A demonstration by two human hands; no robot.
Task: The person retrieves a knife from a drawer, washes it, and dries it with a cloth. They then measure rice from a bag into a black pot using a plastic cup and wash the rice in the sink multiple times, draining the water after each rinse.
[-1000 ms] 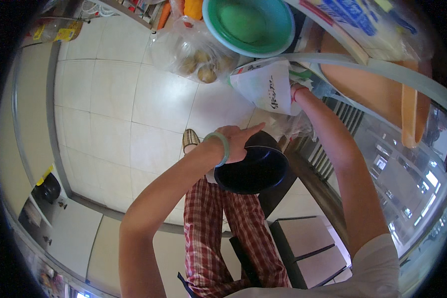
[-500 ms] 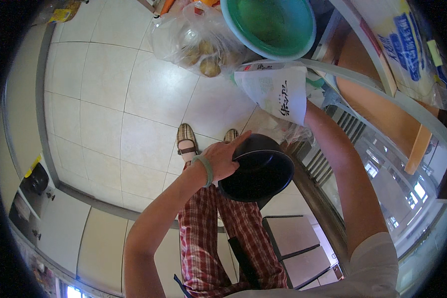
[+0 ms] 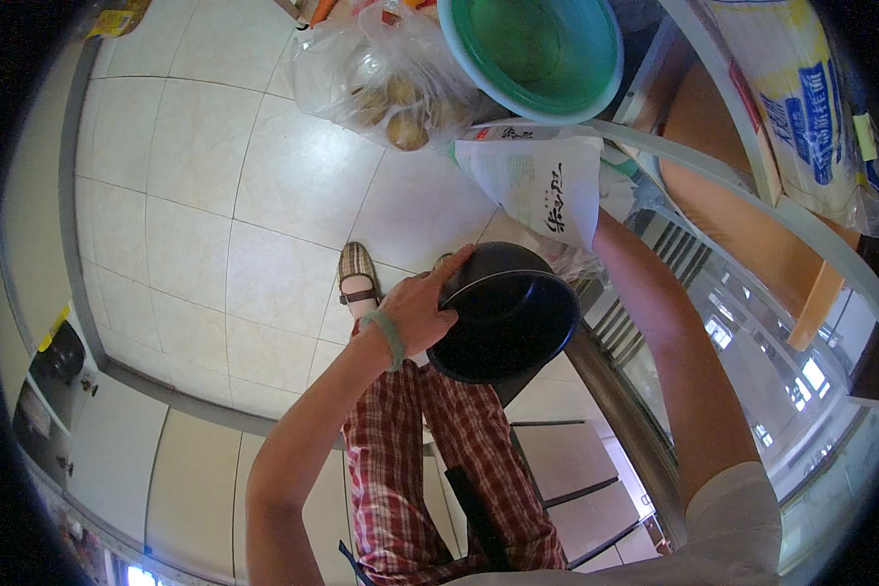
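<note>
My left hand (image 3: 422, 311), wearing a pale green bangle (image 3: 390, 340) at the wrist, grips a black pot (image 3: 508, 337) by its left rim. The pot is tilted in front of my legs, its dark inside facing me; I cannot make out anything in it. My right forearm (image 3: 659, 313) reaches up to a white bag (image 3: 542, 181) with dark printing. The right hand is hidden in or behind this bag, so its fingers do not show. Directly beyond the bag stands a green basin (image 3: 532, 59) with a light blue rim.
A clear plastic bag of round brownish items (image 3: 405, 112) rests on the tiled floor (image 3: 288, 186). To the right are a curved shelf frame (image 3: 752, 181), a package with blue printing (image 3: 801, 117) and a glass door (image 3: 742, 322). White cabinets (image 3: 117, 439) line the lower left.
My left hand and the pot have shifted slightly up and to the left. The right arm stays at the white bag, and the whole view has turned a little.
</note>
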